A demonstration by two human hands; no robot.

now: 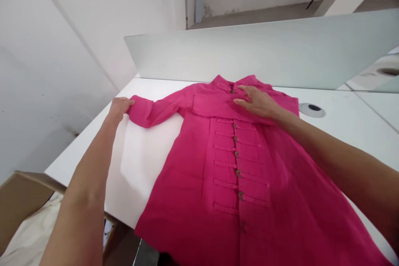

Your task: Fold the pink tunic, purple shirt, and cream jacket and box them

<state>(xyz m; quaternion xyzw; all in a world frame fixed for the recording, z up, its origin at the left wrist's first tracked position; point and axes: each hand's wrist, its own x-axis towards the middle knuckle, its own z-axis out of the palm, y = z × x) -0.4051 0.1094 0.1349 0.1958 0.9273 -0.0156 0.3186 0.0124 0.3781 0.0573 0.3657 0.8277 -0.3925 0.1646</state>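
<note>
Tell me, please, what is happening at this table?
A person has a pink button-front shirt spread face up on the white table. The left hand grips the end of its outstretched sleeve, while the right hand lies flat on the chest just below the collar. A cardboard box holding pale cloth sits by the table's near left corner.

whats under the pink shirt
The white table shows around the pink shirt, which lies on it, right hand flat on top. Anything between cloth and tabletop is covered.
</note>
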